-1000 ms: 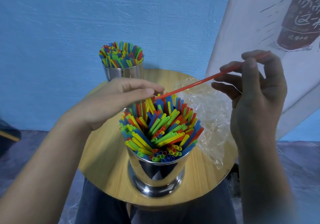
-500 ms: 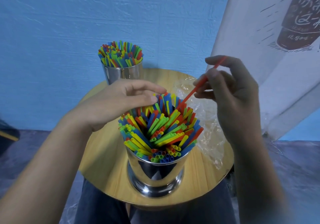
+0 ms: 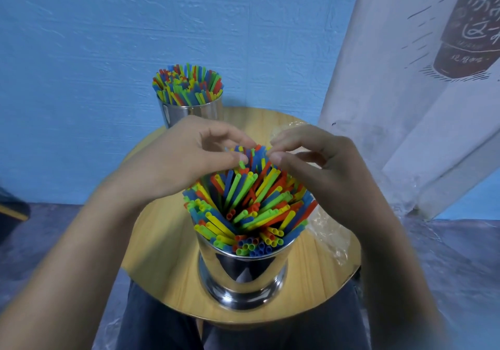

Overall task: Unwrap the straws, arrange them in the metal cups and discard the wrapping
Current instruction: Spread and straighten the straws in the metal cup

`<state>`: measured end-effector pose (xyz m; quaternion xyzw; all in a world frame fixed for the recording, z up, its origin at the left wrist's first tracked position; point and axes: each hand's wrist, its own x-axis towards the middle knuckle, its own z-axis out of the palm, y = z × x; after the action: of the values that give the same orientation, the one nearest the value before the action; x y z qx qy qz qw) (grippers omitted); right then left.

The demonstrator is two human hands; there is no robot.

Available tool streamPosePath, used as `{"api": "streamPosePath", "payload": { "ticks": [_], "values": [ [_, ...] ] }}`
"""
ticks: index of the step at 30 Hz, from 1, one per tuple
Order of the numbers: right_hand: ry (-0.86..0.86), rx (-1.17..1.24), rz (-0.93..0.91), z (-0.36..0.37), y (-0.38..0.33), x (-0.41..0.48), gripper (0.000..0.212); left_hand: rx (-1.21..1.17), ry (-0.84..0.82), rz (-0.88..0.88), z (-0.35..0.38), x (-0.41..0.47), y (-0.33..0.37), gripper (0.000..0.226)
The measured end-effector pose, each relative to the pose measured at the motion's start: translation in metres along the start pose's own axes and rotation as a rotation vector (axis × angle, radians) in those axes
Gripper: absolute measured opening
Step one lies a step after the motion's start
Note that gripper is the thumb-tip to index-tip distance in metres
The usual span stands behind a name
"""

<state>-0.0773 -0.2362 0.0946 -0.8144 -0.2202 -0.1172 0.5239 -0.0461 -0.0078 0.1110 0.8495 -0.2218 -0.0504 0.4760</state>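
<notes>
- Near the front edge of a round wooden table (image 3: 167, 255): the near cup (image 3: 243, 274), polished metal, upright, crammed with straws (image 3: 251, 206) in red, yellow, green and blue, fanned outward above the rim.
- At the back edge, well apart from it: the far cup (image 3: 193, 115), also metal and upright, likewise packed with straws (same four colours).
- Over the far side of the near bundle: left hand (image 3: 186, 157), fingers curled, thumb and forefinger closed on the tips of a few straws, a green tip showing just under the thumb.
- Facing it from the other side: right hand (image 3: 322, 168), fingers curled too, thumb and forefinger nearly meeting at the straw tips; pinching or only touching, cannot tell.
- Thumbs close together, not touching.
- Right of the near cup, lying on the table and partly hidden behind the right hand and forearm: clear crumpled wrapping (image 3: 327, 233), reaching the table's right edge.
- Behind: blue textured wall (image 3: 108, 38); on the right, a white banner (image 3: 392, 92) printed with a dark bottle and writing.
- Below the table: dark trousers (image 3: 162, 322).
</notes>
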Motion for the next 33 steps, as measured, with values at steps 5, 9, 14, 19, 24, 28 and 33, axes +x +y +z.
{"api": "streamPosePath", "payload": {
  "ticks": [5,9,14,19,24,28,33],
  "values": [
    [-0.084,0.039,0.086,-0.007,0.0,0.0,0.01,0.185,0.063,0.025,0.001,0.002,-0.001,0.013],
    [-0.1,0.045,0.117,-0.007,-0.005,0.0,0.014,0.226,0.04,0.044,0.001,0.004,0.004,0.024],
    [-0.1,0.048,0.129,-0.009,-0.003,0.0,0.012,0.186,0.006,0.097,0.004,0.012,0.006,0.023],
    [-0.085,0.048,0.127,-0.008,-0.002,-0.002,0.008,0.093,0.025,0.162,0.004,0.015,0.007,0.012],
    [-0.03,0.018,0.107,-0.006,0.001,-0.001,0.006,-0.178,0.222,0.251,-0.002,0.018,0.018,0.004],
    [0.016,0.002,0.11,-0.006,0.006,-0.001,0.014,-0.447,0.516,0.308,-0.006,0.019,0.021,0.011],
    [0.072,0.028,0.077,-0.006,0.005,-0.001,0.016,-0.779,0.665,0.245,-0.011,0.017,0.018,0.006]
  ]
}}
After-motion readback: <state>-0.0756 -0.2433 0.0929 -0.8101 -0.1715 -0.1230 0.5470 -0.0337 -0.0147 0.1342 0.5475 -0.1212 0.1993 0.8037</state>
